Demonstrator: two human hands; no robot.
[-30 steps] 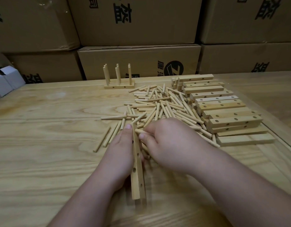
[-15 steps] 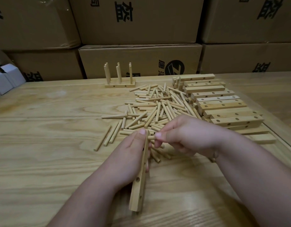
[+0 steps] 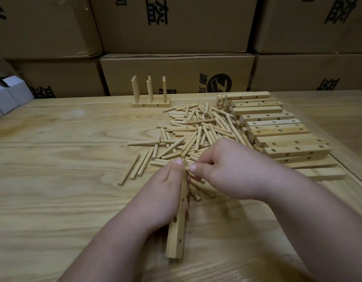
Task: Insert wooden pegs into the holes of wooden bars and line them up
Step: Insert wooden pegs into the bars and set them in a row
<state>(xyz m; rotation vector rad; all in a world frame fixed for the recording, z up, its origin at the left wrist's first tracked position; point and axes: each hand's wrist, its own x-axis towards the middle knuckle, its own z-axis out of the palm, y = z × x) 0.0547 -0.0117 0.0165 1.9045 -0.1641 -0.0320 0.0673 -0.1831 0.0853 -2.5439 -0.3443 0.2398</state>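
Observation:
My left hand (image 3: 162,195) grips a wooden bar (image 3: 177,231) with holes along its side, held lengthwise and pointing away from me, its near end low over the table. My right hand (image 3: 227,169) pinches a wooden peg (image 3: 187,168) and holds its tip against the bar's far end. A heap of loose pegs (image 3: 196,133) lies just beyond both hands. Stacked bars (image 3: 278,129) lie in a row to the right. Finished bars with upright pegs (image 3: 150,98) stand at the back.
Cardboard boxes (image 3: 176,74) are stacked along the table's far edge. White boxes (image 3: 9,94) sit at the far left. A few stray pegs (image 3: 135,167) lie left of the heap on the wooden table (image 3: 53,159).
My right hand lifted out of the peg heap with a peg and brought it to the bar's far end. The left hand tilted the bar and shifted it slightly right.

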